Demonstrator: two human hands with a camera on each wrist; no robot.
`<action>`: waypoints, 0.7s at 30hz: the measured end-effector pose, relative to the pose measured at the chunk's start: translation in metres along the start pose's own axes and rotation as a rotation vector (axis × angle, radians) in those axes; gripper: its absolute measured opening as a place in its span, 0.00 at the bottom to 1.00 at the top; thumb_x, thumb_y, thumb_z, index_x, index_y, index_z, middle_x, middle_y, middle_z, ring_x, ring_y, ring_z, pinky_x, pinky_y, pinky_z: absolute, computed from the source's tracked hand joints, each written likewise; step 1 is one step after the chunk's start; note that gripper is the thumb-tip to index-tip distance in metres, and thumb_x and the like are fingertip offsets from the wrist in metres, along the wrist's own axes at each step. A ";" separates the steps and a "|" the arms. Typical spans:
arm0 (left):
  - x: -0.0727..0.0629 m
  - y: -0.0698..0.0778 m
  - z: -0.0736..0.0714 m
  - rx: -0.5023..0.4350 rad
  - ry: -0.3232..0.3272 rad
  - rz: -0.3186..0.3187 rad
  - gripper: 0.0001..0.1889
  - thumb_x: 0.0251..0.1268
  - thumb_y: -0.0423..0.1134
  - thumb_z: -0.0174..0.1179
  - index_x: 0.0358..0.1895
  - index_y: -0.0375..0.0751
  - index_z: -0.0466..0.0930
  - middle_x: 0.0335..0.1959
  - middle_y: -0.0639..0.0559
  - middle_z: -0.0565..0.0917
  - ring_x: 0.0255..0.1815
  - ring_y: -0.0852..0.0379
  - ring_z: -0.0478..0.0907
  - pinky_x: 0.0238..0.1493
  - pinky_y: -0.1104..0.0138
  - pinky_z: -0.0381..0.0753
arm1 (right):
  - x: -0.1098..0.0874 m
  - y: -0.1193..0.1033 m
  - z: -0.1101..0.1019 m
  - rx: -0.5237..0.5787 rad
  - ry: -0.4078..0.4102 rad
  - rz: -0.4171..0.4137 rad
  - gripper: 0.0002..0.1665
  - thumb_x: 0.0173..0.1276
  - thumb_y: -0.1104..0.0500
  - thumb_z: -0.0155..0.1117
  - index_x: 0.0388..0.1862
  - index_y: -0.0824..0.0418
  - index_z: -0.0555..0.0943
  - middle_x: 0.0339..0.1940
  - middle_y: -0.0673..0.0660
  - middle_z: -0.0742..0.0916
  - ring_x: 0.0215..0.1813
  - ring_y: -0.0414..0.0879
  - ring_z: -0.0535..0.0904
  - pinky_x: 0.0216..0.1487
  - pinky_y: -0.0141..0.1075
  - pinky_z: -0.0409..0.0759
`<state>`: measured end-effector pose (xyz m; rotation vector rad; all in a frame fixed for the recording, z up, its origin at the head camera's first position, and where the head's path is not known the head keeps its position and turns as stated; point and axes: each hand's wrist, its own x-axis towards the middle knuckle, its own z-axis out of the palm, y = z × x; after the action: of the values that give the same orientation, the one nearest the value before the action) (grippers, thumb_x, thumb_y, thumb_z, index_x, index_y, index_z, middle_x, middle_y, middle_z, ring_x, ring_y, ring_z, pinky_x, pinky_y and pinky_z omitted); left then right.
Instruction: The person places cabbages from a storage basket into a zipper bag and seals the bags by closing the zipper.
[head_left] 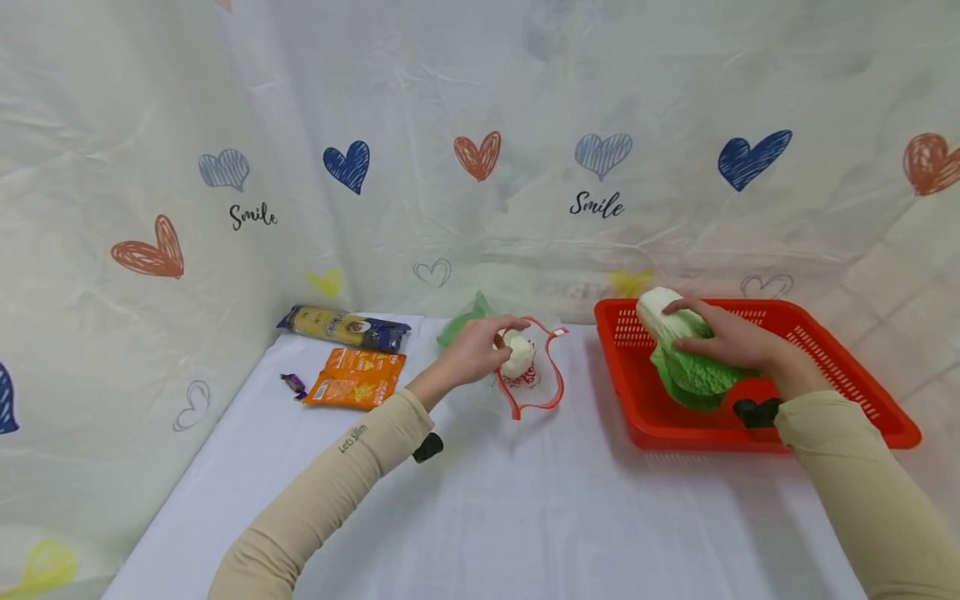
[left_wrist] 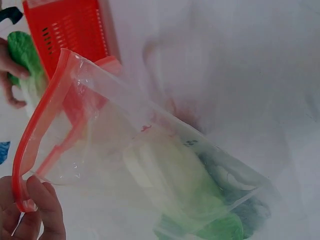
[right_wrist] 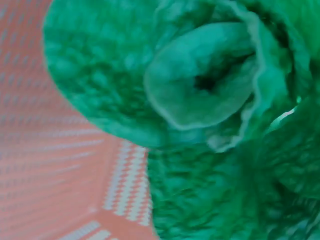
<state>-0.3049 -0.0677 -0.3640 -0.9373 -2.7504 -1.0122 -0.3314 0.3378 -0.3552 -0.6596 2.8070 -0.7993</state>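
My left hand (head_left: 480, 346) pinches the rim of a clear zip bag (left_wrist: 115, 100) with a red-orange edge. The bag's mouth stands open towards me. A Chinese cabbage (left_wrist: 170, 175) lies inside it, its white base near the mouth and its green leaves (head_left: 465, 321) at the far end. Over on the right, my right hand (head_left: 720, 333) grips another Chinese cabbage (head_left: 690, 379) from above, within the red basket (head_left: 622, 392). Its white base points up and away, its leaves towards me. Curled green leaves (right_wrist: 100, 75) fill most of the right wrist view.
On the table's left lie a long packet of noodles (head_left: 322, 323), an orange snack packet (head_left: 356, 379) and a small purple-wrapped candy (head_left: 293, 383). The basket has slotted walls. A sheet with printed hearts (head_left: 480, 156) hangs behind the white table (head_left: 525, 517).
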 end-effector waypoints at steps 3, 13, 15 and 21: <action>0.000 0.000 -0.002 0.012 0.006 -0.007 0.25 0.62 0.23 0.54 0.63 0.42 0.77 0.58 0.47 0.81 0.36 0.58 0.77 0.30 0.72 0.74 | -0.002 -0.021 -0.002 0.013 0.049 -0.065 0.41 0.66 0.52 0.68 0.70 0.57 0.56 0.62 0.68 0.70 0.53 0.61 0.73 0.44 0.45 0.79; -0.001 0.002 -0.004 0.031 0.021 -0.010 0.24 0.62 0.23 0.55 0.62 0.42 0.78 0.59 0.48 0.81 0.36 0.58 0.78 0.31 0.72 0.75 | -0.007 -0.081 0.013 -0.098 0.140 -0.358 0.29 0.58 0.53 0.76 0.58 0.47 0.76 0.56 0.47 0.78 0.53 0.42 0.71 0.48 0.35 0.76; 0.000 0.002 -0.003 0.035 0.031 -0.004 0.24 0.61 0.23 0.55 0.61 0.42 0.79 0.58 0.48 0.81 0.36 0.57 0.79 0.30 0.72 0.75 | -0.007 -0.089 0.018 -0.083 0.092 -0.337 0.28 0.60 0.49 0.74 0.59 0.44 0.76 0.56 0.47 0.78 0.53 0.43 0.72 0.48 0.38 0.77; 0.000 0.003 -0.006 0.036 0.048 -0.012 0.25 0.59 0.22 0.54 0.60 0.43 0.79 0.57 0.48 0.82 0.35 0.58 0.79 0.27 0.73 0.72 | 0.000 -0.105 0.038 -0.081 -0.034 -0.378 0.28 0.61 0.43 0.72 0.59 0.43 0.77 0.55 0.43 0.79 0.53 0.41 0.74 0.50 0.40 0.77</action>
<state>-0.3039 -0.0699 -0.3575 -0.8812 -2.7282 -0.9699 -0.2831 0.2406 -0.3315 -1.2303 2.7317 -0.7223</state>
